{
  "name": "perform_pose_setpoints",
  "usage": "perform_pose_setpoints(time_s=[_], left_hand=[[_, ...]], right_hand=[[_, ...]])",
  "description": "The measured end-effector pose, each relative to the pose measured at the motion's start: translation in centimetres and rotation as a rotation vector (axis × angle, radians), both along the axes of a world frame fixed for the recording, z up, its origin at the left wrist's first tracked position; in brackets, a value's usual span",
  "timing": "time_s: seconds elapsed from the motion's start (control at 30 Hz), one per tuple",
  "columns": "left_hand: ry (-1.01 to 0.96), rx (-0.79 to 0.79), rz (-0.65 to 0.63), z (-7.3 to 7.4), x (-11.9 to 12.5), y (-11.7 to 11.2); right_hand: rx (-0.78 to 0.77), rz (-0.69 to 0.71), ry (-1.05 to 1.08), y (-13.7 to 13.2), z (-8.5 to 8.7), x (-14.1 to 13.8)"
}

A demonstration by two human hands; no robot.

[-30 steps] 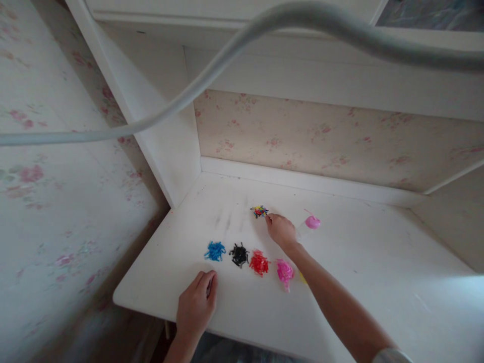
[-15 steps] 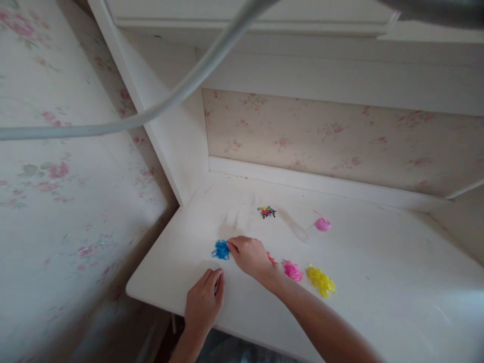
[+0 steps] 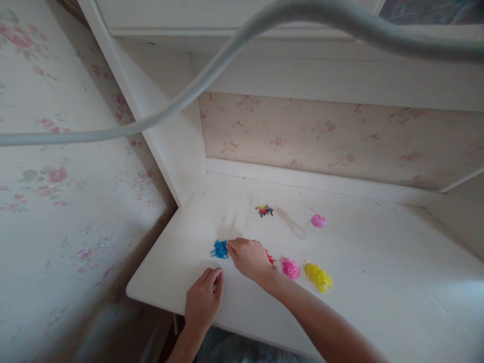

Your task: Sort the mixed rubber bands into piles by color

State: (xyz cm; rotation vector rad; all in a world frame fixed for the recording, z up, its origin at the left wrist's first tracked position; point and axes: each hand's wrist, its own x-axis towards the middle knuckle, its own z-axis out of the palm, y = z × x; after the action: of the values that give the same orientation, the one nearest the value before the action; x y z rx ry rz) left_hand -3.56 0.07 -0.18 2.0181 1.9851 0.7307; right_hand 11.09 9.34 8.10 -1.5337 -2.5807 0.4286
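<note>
My right hand (image 3: 247, 256) is above the tabletop (image 3: 363, 242), palm turned down, and its thumb and fingers come together at the right edge of one blue pile (image 3: 220, 249). The fingertips seem to touch this pile, but I cannot tell if they grasp a piece of it. My left hand (image 3: 204, 297) is the nearer one to my body; it lies at the front of the tabletop, loosely curled, just below the blue pile. I cannot tell whether it keeps something inside.

To the right of my right hand there is one red pile (image 3: 270, 257), which this hand partly covers. Next come one pink pile (image 3: 290, 268) and one yellow pile (image 3: 318, 276), standing apart from each other. Farther back lies one mixed pile (image 3: 264, 210), smaller, with yellow, red, blue and black pieces. So I count five piles in view: four of a single colour and one mixed. The single pieces are too small for me to count.

Right of the mixed pile I see one clear plastic thing (image 3: 297, 230), and beside it one pink lump (image 3: 318, 221) with a thin strand.
</note>
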Motion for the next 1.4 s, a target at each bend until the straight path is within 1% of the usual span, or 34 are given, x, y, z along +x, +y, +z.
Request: perform_pose_setpoints(time_s=[0.03, 0.1, 0.17, 0.23, 0.3, 0.37, 0.43, 0.5, 0.57, 0.67, 0.77, 0.87, 0.97, 1.1, 1.27, 1.4], left_hand=[[-0.028, -0.014, 0.006, 0.1, 0.0, 0.1], [-0.090, -0.046, 0.022, 0.6, 0.0, 0.3], [-0.156, -0.074, 0.020, 1.2, 0.2, 0.6], [-0.211, -0.090, -0.008, 2.1, 0.7, 1.2], [-0.235, -0.086, -0.052, 3.1, 1.6, 2.2], [-0.224, -0.067, -0.103, 4.0, 2.7, 3.4], [-0.187, -0.060, -0.157, 4.8, 4.2, 5.0], [-0.134, -0.086, -0.202, 5.3, 5.6, 6.9], [-0.085, -0.135, -0.226, 5.5, 7.1, 9.1], [-0.056, -0.202, -0.238, 4.9, 8.9, 12.7], [-0.047, -0.228, -0.239, 4.1, 10.1, 16.4], [-0.015, -0.220, -0.208, 3.6, 10.5, 19.5], [0.026, -0.211, -0.197, 3.3, 10.6, 21.6], [0.071, -0.204, -0.234, 2.7, 10.8, 22.7], [0.107, -0.195, -0.253, 1.8, 11.0, 22.8], [0.117, -0.179, -0.245, 1.4, 10.9, 23.0]], right_hand=[[-0.001, -0.025, 0.043, -0.5, 0.3, 0.8], [-0.008, -0.090, 0.195, -1.9, 0.6, 2.9], [-0.015, -0.177, 0.385, -3.6, 0.2, 5.5], [-0.008, -0.316, 0.525, -5.7, -1.2, 8.4], [0.014, -0.511, 0.618, -7.8, -3.2, 11.5], [0.042, -0.733, 0.639, -9.9, -5.3, 14.4], [0.033, -0.896, 0.621, -11.7, -7.0, 16.8], [0.010, -1.011, 0.593, -13.0, -8.1, 18.6], [-0.013, -1.079, 0.566, -13.8, -8.8, 19.7], [-0.019, -1.090, 0.541, -14.0, -9.4, 20.2], [-0.009, -1.031, 0.559, -13.7, -9.8, 20.0], [-0.017, -0.977, 0.562, -13.6, -9.8, 19.7], [-0.017, -0.969, 0.543, -13.6, -9.4, 19.6], [-0.014, -0.966, 0.534, -13.5, -9.0, 19.4], [0.001, -0.921, 0.540, -13.4, -9.0, 19.5], [-0.005, -0.920, 0.525, -13.5, -9.2, 19.6]])
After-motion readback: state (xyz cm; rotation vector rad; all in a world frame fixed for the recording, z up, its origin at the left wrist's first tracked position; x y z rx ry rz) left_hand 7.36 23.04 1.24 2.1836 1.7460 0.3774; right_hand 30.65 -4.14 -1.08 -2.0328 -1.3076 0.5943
